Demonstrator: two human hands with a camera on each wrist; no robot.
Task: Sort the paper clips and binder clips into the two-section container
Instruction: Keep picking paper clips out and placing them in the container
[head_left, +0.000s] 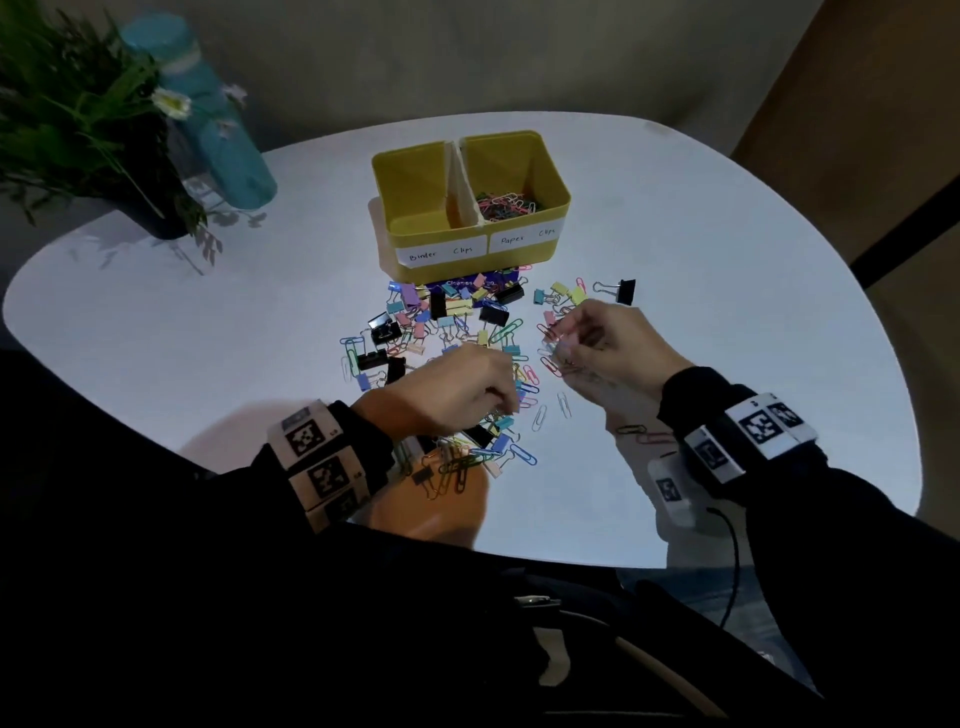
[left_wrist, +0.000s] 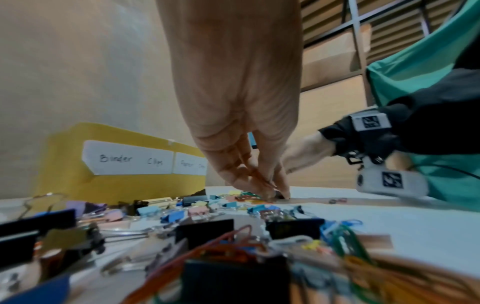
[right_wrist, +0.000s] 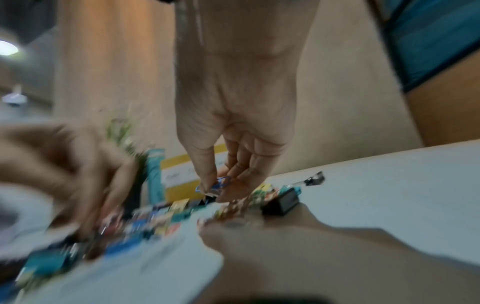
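Dark sleeves and the wrist bands with the printed markers (head_left: 311, 457) fill the bottom of the head view; just past them both hands are down in the pile of mixed clips (head_left: 447, 332) on the white table (head_left: 727, 260); the left hand (head_left: 447, 387) has its fingertips (left_wrist: 270, 190) pinched together right on the table, closing on something small, but I honestly can't tell from any view whether a clip is in there yet; the right hand (head_left: 602, 345) is curled and lifted a bit off the surface, pinching what looks like a blue paper clip (right_wrist: 219, 183) between thumb and fingers, though that wrist view is blurry; the yellow container (head_left: 470, 208) sits just beyond the pile, labels facing the person, "Binder Clips" on the left section and "Paper Clips" on the right; the right section already has a heap of paper clips (head_left: 506, 203), the left one looks bare from here; so I'd guess the sort is early, with most of both kinds left on the table; one black binder clip (head_left: 621, 291) sits a little apart to the right; biggest risk as I see it: the wire clips are tangled, so lifting one could drag a neighbour along and drop it in the wrong section; the divider is thin too, so a sloppy toss over the near wall could land on the wrong side.
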